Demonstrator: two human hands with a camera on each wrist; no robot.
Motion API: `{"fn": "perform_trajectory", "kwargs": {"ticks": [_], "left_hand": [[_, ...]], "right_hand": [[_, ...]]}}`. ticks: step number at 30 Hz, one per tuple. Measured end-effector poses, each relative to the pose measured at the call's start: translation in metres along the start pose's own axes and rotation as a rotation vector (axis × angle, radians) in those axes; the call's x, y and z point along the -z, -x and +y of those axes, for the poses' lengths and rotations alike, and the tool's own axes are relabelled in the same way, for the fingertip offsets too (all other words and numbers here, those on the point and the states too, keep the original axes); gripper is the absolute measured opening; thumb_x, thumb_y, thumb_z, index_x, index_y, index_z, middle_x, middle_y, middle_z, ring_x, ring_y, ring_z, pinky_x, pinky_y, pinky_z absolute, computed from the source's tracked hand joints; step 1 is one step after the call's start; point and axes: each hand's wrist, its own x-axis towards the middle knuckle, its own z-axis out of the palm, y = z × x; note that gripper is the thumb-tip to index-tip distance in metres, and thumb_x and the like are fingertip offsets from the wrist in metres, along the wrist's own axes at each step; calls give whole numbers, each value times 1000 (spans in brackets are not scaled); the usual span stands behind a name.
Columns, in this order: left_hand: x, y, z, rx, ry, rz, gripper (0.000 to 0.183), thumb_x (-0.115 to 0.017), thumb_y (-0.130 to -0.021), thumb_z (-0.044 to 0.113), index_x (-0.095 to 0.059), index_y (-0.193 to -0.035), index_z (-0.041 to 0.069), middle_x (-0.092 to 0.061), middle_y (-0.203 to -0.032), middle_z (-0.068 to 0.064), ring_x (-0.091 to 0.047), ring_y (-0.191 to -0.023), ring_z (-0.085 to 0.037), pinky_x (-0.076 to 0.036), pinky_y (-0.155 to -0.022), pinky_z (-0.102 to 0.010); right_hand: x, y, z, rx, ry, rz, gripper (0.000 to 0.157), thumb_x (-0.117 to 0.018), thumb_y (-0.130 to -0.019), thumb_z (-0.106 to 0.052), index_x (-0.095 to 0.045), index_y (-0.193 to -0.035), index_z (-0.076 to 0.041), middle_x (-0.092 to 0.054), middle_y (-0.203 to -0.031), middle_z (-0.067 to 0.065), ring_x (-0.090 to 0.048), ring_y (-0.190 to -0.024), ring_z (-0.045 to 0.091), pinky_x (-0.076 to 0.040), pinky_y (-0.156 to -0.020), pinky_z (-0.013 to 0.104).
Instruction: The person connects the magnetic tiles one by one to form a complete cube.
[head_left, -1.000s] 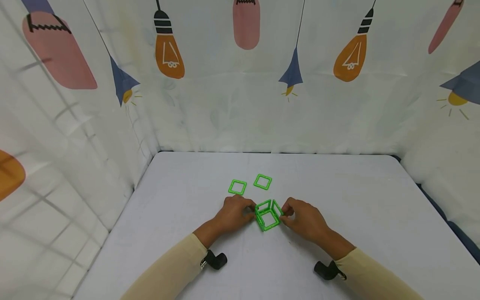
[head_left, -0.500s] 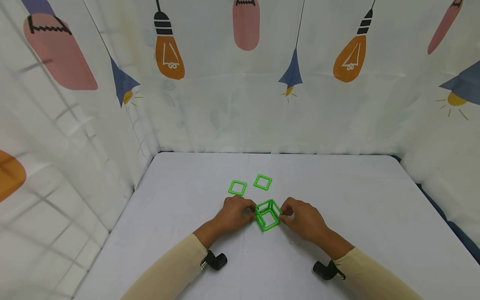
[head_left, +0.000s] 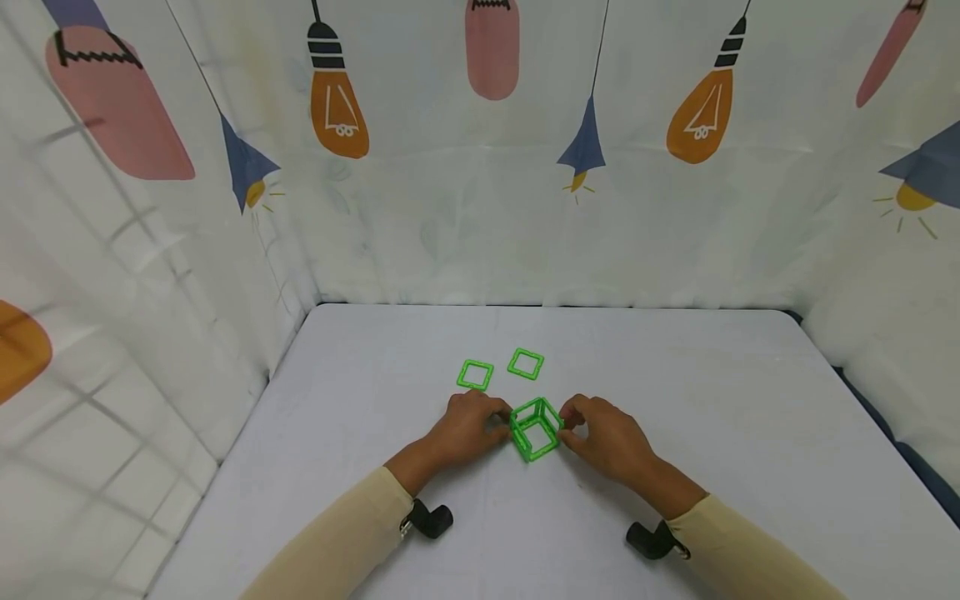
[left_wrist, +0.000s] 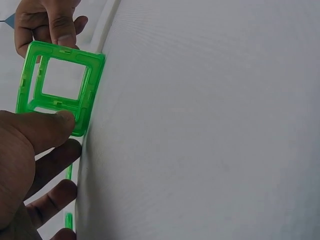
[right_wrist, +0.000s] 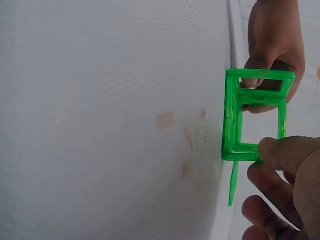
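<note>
1. Green frame box (left_wrist: pixel 58 103): qty 1, made of open square panels (exact panel count we can't settle). Location: on the white table (head_left: pixel 675 375), between the two hands.
2. Orientation: we see it skewed to the table edges, one bottom corner toward the person. Sides look about equal, so we can't read a long axis.
3. Loose squares: qty 2, flat beyond the box, left square (head_left: pixel 480 362) and right square (head_left: pixel 521 375) near each other, apart.
4. Left hand (head_left: pixel 468 427): thumb and index narrowed, pinching the box's left side.
5. Right hand (head_left: pixel 609 435): thumb and index pinching its right side, other fingers bent.
</note>
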Motion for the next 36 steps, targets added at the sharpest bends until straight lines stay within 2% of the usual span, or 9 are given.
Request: {"fn": "perform_trajectory", "kwargs": {"ticks": [11, 19, 29, 36], "left_hand": [[1, 2, -1, -45, -25, -7, 21, -79, -92, 25, -76, -111, 17, -73, -109, 7, -60, -108, -18, -42, -97, -49], [2, 4, 1, -45, -41, -15, 18, -80, -92, 27, -77, -107, 18, -73, -106, 7, -59, -107, -17, -43, -96, -48], [2, 4, 2, -41, -22, -18, 16, -82, -89, 25, -80, -104, 19, -73, -103, 12, -59, -107, -16, -41, -97, -50], [3, 7, 3, -35, -21, -46, 21, -81, -90, 27, -78, -109, 19, -72, -105, 13, -58, -108, -14, -41, -98, -48]], "right_hand": [[-5, -4, 5, -20, -10, -2, 22, -81, -90, -24, -68, -107, -17, -71, -86, -7, -65, -80, 11, -51, -64, 33], [-6, -4, 6, -14, -44, -5, 27, -79, -92, -20, -67, -116, -16, -74, -94, -5, -68, -90, 17, -53, -68, 35], [-9, -5, 7, -21, -100, -52, 49, -79, -91, -18, -58, -136, -13, -73, -110, -4, -64, -115, 25, -53, -88, 45], [-12, -3, 10, -12, -103, -110, 68, -81, -88, -20, -49, -147, -16, -69, -124, -7, -61, -119, 22, -51, -96, 44]]}}
